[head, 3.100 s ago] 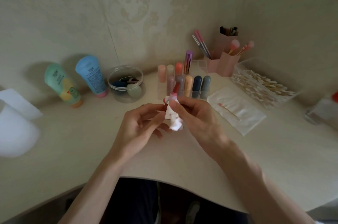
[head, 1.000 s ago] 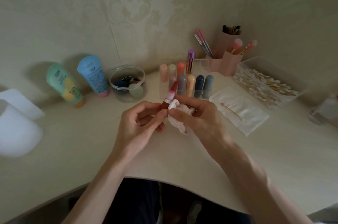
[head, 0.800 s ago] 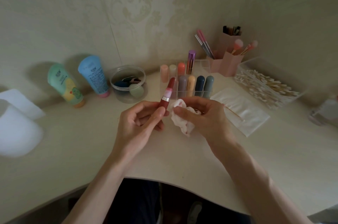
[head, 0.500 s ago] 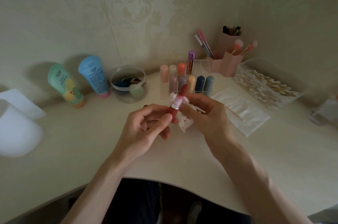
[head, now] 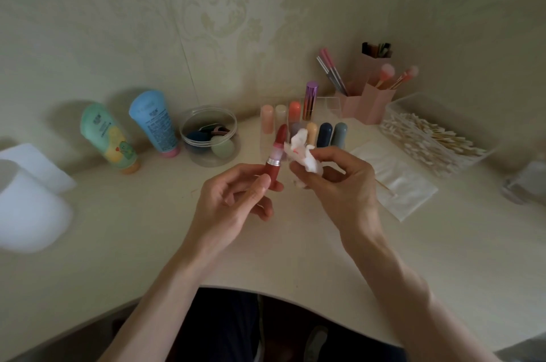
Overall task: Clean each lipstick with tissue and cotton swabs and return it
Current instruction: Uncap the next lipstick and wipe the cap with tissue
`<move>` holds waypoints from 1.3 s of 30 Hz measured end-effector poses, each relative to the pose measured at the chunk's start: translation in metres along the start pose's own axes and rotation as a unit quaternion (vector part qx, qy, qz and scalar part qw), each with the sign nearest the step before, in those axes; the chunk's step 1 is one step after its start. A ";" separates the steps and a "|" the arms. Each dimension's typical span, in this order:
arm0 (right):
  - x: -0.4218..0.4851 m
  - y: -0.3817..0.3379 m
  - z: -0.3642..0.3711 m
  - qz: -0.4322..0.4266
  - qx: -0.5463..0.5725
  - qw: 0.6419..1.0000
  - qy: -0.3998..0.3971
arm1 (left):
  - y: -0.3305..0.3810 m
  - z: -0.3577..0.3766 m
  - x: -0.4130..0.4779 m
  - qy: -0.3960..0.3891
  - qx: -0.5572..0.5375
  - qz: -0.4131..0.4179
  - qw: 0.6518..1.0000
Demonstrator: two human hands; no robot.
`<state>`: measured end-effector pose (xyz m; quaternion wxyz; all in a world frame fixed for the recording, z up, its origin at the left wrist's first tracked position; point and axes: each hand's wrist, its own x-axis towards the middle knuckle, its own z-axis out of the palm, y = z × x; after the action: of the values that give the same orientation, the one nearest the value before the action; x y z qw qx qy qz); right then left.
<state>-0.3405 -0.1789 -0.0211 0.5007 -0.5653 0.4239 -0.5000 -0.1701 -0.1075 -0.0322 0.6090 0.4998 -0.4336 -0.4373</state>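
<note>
Home vanity corner: a pale desk (head: 141, 231) against damask-patterned wallpaper (head: 236, 7) bears a clear organiser (head: 328, 104) of capped lipsticks (head: 325, 132), pink brush holders (head: 375, 104), boxed cotton swabs (head: 428, 137) and 2 cosmetic tubes — a green tube (head: 107, 137), a blue tube (head: 155, 122).

Cream desk (head: 141, 243) carries, left to right: green tube (head: 107, 137), blue tube (head: 155, 123), round clear tub (head: 206, 159), clear lipstick organiser (head: 328, 104), pink brush holder (head: 375, 106), clear box of cotton swabs (head: 419, 97), flat tissue sheet (head: 404, 187). Far-left white object (head: 26, 208) is blurred, possibly a container.
</note>
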 end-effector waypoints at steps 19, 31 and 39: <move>-0.003 0.002 0.009 -0.003 0.053 0.985 -0.164 | -0.005 -0.001 0.003 -0.002 0.028 -0.002 1.000; -0.003 0.000 0.005 0.004 0.046 0.979 -0.201 | -0.006 -0.004 0.004 -0.029 0.042 -0.006 0.999; -0.003 0.008 0.010 -0.012 0.051 0.986 -0.159 | -0.007 -0.002 0.003 0.067 0.069 0.033 0.995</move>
<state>-0.3304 -0.1759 -0.0296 0.5838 -0.6164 0.3063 -0.4306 -0.1681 -0.1111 -0.0395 0.6147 0.5542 -0.4376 -0.3515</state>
